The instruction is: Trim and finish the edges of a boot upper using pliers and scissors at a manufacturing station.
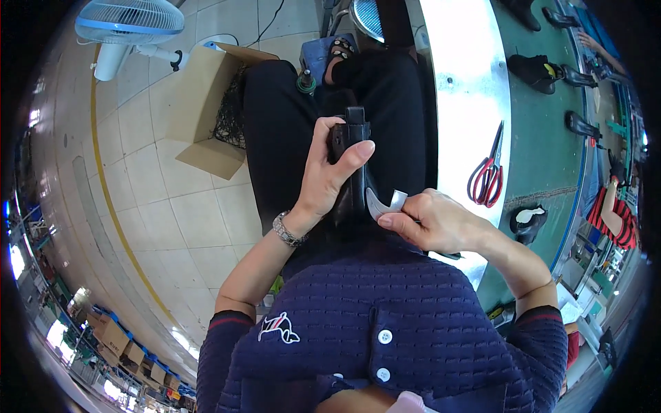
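Note:
My left hand (332, 168) grips a black leather shoe (356, 186) held upright over my lap. The thumb presses along its side while the fingers wrap behind it, hiding part of its shape. Beside the shoe's lower part, my right hand (441, 224) pinches a pale curved strip (377, 205) between thumb and fingers. Its pointed end lies close to the leather; whether it touches, I cannot tell. A short pale tab (398, 200) sticks up at my right fingertips.
Red-handled scissors (488, 180) lie on the white bench top (465, 89) at my right. Beyond it, a green conveyor belt (540, 162) carries several black shoes. An open cardboard box (206, 117) with dark stringy material and a fan (129, 27) stand on the left.

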A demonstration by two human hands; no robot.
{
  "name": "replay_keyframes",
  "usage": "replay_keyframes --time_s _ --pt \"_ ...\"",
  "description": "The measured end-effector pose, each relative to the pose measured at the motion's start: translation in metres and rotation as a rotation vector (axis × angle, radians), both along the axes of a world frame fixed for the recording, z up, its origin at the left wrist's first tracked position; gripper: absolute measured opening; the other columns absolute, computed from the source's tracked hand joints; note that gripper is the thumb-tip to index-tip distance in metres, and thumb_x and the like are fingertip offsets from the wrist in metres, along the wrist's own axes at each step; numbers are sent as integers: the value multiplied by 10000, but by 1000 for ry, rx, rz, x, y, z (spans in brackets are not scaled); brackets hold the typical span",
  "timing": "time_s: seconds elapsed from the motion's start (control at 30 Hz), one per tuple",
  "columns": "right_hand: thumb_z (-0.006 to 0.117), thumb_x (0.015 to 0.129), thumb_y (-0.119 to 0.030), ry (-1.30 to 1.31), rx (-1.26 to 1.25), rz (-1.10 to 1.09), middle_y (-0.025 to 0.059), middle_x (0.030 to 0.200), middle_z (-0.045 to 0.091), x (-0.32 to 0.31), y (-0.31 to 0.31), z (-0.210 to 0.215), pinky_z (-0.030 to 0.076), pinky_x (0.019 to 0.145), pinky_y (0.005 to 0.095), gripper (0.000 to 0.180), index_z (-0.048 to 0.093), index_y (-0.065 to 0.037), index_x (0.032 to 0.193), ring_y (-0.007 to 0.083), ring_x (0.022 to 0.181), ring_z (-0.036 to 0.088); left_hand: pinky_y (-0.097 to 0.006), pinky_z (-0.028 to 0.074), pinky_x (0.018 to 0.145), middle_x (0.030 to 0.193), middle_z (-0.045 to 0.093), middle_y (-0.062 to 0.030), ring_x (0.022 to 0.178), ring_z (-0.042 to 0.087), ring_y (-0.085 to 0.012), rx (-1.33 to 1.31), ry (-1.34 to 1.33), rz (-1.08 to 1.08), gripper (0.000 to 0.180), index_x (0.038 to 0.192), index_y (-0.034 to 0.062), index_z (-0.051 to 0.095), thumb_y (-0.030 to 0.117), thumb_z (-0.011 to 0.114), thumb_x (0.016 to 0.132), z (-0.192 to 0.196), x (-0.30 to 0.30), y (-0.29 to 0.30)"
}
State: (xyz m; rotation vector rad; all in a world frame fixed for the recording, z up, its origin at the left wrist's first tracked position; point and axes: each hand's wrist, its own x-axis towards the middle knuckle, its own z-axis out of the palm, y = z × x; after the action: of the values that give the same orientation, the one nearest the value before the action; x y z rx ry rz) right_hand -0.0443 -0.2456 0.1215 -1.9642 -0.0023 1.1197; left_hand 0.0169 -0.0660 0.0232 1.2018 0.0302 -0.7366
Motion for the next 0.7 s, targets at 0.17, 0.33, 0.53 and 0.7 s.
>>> replay_keyframes --time_s 0.17,0.33,0.53,0.7 --pt "511 976 -433 -127 -204 -2 219 567 588 -4 15 12 502 524 398 584 648 43 666 356 560 643 -233 436 709 908 534 -10 805 497 -67 15 1 -24 507 1141 85 450 334 761 829 -5 5 -2" --pt "528 956 -481 -86 -109 -121 191 581 618 -20 16 -7 504 526 392 584 666 20 688 310 544 648 -254 477 767 943 596 -54 856 563 -92 -19 -162 32 635 1290 82 449 525 646 881 -17 7 -4" --pt "532 961 -467 -26 65 -185 135 587 632 -24 2 -11 499 535 354 544 676 11 745 241 528 647 -343 561 756 840 657 -137 756 662 -226 -251 446 -249 923 1110 -10 598 784 189 878 -57 28 1" --pt "575 962 -328 -251 -444 -626 93 570 628 -29 -38 -32 477 517 344 404 655 23 780 240 524 635 -325 538 714 844 657 -126 778 655 -210 27 338 -118 882 948 19 614 785 181 879 -45 21 -9"
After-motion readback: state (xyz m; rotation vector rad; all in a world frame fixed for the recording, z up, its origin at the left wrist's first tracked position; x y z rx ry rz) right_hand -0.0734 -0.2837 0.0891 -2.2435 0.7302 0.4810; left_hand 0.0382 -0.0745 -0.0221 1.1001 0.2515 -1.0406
